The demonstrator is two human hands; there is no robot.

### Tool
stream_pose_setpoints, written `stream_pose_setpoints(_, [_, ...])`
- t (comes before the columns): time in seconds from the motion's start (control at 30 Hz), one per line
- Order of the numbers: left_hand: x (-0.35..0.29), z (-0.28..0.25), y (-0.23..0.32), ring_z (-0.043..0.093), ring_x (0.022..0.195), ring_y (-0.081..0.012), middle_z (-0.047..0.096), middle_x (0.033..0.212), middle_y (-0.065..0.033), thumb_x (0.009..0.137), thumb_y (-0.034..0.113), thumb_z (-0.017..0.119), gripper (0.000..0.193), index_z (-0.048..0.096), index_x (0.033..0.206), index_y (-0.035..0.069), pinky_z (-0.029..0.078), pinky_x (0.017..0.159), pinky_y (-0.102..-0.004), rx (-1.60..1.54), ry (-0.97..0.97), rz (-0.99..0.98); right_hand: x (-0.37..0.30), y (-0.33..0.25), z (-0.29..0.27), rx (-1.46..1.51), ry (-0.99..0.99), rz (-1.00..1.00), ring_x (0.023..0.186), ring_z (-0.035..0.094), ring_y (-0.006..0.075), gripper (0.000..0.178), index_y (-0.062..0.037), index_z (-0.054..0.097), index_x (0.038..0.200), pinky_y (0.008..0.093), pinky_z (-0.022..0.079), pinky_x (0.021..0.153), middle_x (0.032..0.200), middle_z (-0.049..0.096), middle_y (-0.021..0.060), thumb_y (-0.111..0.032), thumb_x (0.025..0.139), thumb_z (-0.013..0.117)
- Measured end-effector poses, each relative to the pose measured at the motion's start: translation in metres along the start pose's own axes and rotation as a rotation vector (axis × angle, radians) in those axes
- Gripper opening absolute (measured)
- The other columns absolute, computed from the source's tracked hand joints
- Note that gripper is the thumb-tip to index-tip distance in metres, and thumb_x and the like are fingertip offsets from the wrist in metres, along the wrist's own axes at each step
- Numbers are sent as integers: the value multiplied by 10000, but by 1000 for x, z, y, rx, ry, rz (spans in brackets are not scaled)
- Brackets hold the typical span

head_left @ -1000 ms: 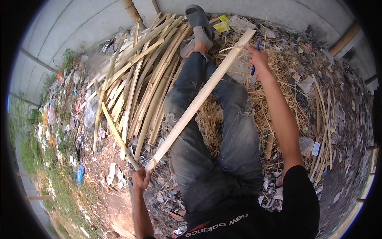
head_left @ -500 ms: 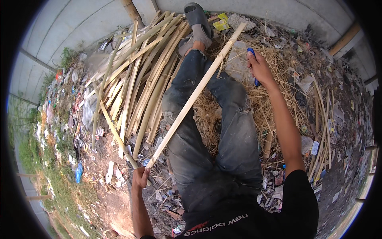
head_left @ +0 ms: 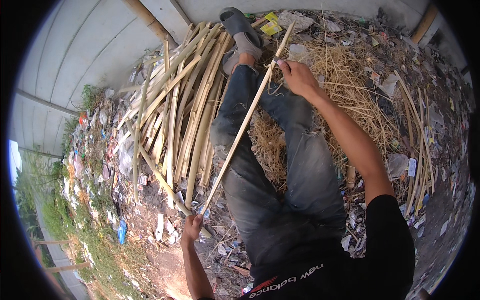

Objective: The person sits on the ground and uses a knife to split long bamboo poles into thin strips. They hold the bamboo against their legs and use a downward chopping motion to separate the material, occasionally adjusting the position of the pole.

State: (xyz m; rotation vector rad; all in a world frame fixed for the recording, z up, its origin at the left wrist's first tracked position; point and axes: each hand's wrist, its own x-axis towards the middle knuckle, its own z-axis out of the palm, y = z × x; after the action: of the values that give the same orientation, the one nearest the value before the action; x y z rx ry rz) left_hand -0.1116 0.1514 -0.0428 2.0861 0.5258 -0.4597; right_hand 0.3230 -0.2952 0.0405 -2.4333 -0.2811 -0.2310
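Observation:
A long pale bamboo strip (head_left: 243, 127) slants across my legs, its far end up beyond my knees. My left hand (head_left: 192, 227) is closed round its near end. My right hand (head_left: 298, 78) is closed on a knife (head_left: 276, 59), whose short blade rests against the strip near its far end; the fingers hide the handle. A thin curled shaving (head_left: 270, 84) hangs from the strip just below the blade. Close to my left hand lies the near end of a thicker bamboo piece (head_left: 162, 184).
A heap of split bamboo strips (head_left: 200, 110) lies left of my legs. Straw-like shavings (head_left: 345, 85) cover the ground between and right of them. More thin strips (head_left: 419, 130) lie at the far right. Litter is strewn around, and a pale wall (head_left: 95, 45) stands behind.
My right hand has moved left and brought the knife against the strip. The strip has turned edge-on, and the view has shifted slightly.

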Motion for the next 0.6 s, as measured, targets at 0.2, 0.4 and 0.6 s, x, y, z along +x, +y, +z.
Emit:
stream_pose_setpoints(0.2, [-1, 4, -23, 383, 501, -138, 406, 532, -2, 989, 537, 495, 613, 456, 606, 61, 290, 502, -349, -162, -60, -76, -42, -33, 14, -73, -164, -131, 815, 682, 486, 557, -14, 696, 888, 565, 528, 712, 804, 697, 262, -458, 1092, 431])
stream_pose_setpoints(0.4, [5, 4, 0, 328, 456, -122, 393, 528, 13, 984, 522, 506, 571, 470, 617, 87, 238, 460, -336, -221, -119, -68, 1, -4, 19, 35, 57, -51, 812, 679, 493, 557, -7, 686, 915, 568, 537, 713, 803, 699, 263, -461, 1095, 419])
stream_pose_setpoints(0.6, [-21, 15, 29, 311, 449, -90, 363, 530, 39, 1001, 516, 526, 546, 451, 641, 112, 220, 438, -292, -416, -135, -200, -58, -39, 38, 21, -199, -94, 822, 673, 498, 528, -17, 687, 907, 581, 523, 742, 818, 700, 262, -450, 1091, 447])
